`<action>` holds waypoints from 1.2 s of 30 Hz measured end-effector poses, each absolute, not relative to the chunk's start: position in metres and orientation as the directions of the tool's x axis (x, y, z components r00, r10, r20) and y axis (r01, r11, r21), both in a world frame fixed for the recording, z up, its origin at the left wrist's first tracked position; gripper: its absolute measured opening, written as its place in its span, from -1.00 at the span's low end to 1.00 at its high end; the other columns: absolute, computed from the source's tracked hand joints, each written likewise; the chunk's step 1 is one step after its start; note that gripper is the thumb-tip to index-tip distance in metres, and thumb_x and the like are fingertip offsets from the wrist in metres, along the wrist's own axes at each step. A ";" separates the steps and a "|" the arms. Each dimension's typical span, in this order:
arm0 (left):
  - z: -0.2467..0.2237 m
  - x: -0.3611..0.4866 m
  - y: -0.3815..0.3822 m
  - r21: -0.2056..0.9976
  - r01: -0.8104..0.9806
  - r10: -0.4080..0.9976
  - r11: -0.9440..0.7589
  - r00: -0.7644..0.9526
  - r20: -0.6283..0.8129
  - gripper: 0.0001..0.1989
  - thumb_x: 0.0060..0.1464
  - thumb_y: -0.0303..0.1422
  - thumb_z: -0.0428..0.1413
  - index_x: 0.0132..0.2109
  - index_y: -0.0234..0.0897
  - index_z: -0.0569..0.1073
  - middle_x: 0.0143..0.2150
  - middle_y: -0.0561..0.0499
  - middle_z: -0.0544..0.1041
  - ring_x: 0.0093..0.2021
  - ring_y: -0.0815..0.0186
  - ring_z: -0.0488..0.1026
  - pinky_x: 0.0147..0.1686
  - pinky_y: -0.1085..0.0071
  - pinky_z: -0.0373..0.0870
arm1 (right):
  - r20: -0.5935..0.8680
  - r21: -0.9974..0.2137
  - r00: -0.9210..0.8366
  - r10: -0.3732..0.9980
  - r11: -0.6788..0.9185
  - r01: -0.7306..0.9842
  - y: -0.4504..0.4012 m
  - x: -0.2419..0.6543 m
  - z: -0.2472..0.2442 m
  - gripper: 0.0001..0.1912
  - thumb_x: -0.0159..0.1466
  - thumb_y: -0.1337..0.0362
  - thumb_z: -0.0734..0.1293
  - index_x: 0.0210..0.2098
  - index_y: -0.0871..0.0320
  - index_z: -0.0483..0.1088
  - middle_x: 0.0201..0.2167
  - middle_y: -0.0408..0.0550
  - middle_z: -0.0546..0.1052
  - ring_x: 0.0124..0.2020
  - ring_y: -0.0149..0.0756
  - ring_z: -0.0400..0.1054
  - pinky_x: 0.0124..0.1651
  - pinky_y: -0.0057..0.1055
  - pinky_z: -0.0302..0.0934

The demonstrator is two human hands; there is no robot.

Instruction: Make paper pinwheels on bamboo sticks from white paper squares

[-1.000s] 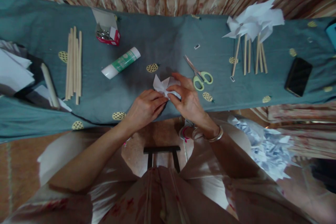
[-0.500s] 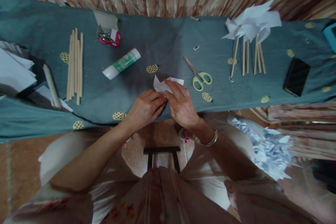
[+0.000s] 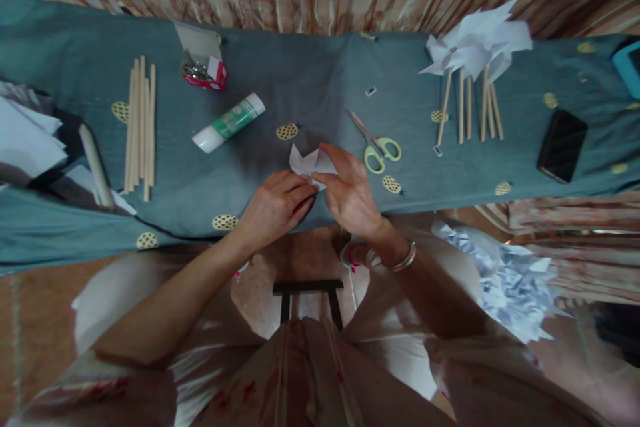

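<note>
A white paper pinwheel (image 3: 303, 161), partly folded with pointed corners standing up, is between my hands near the table's front edge. My left hand (image 3: 273, 205) is closed, its fingertips pinching the lower left of the paper. On the right side my right hand (image 3: 353, 195) grips the same paper, with its index finger along the far edge and its thumb towards the middle. Fingers hide the paper's centre. Just right of my right hand lie scissors (image 3: 371, 140) with light green handles. A green and white glue tube (image 3: 229, 123) rests beyond my left hand.
Wooden sticks (image 3: 141, 127) lie at left, near white paper sheets (image 3: 27, 140). A red box (image 3: 215, 82) holds small metal pieces. Finished pinwheels on sticks (image 3: 477, 47) and a black phone (image 3: 563, 147) lie at right. A bag of folded paper (image 3: 515, 287) stands below the table.
My right hand has shifted slightly right and turned on the paper, its index finger lifting along the far edge. The right side of the paper now curls upward. My left hand stays nearly still.
</note>
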State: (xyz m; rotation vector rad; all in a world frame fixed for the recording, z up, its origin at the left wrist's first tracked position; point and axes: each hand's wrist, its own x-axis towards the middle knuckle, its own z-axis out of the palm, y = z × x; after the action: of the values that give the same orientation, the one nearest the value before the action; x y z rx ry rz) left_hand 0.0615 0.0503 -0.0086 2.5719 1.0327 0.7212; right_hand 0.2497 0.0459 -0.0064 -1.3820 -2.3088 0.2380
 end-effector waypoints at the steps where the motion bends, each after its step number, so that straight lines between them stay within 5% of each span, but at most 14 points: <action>1: -0.009 0.061 0.050 0.426 0.564 0.704 -0.707 0.621 0.346 -0.80 0.25 -0.40 0.05 -0.09 -0.33 0.54 -0.18 -0.10 0.58 -0.19 0.23 0.48 -0.15 0.29 0.45 | 0.277 -0.364 -0.398 0.875 0.479 0.799 0.047 0.250 -0.006 -0.68 0.34 0.43 0.13 -0.17 0.11 0.50 0.26 0.01 0.32 0.28 -0.15 0.15 0.23 -0.10 0.19; 23: -0.016 0.059 0.050 0.368 0.564 0.673 -0.740 0.605 0.426 -0.80 0.24 -0.40 0.05 -0.08 -0.29 0.55 -0.18 -0.12 0.58 -0.19 0.23 0.50 -0.17 0.29 0.47 | 0.257 -0.472 -0.300 0.919 0.390 0.790 0.058 0.264 -0.007 -0.57 0.35 0.35 0.14 0.16 0.19 0.36 0.20 0.12 0.40 0.21 -0.08 0.27 0.25 -0.06 0.17; 36: -0.013 0.043 0.062 0.338 0.617 0.701 -0.711 0.583 0.410 -0.80 0.21 -0.47 0.05 -0.12 -0.23 0.56 -0.15 -0.09 0.59 -0.19 0.21 0.48 -0.15 0.23 0.44 | 0.186 -0.594 -0.168 0.968 0.247 0.766 0.070 0.273 0.002 -0.69 0.26 0.35 0.26 -0.04 0.25 0.49 -0.10 0.09 0.61 -0.13 -0.21 0.49 0.04 -0.24 0.33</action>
State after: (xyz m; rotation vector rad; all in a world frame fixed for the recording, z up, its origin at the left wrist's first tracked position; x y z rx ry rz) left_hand 0.0426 0.0617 -0.0126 2.6510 1.1127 0.7929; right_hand 0.2728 0.0696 0.0018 -1.5741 -1.9957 0.5006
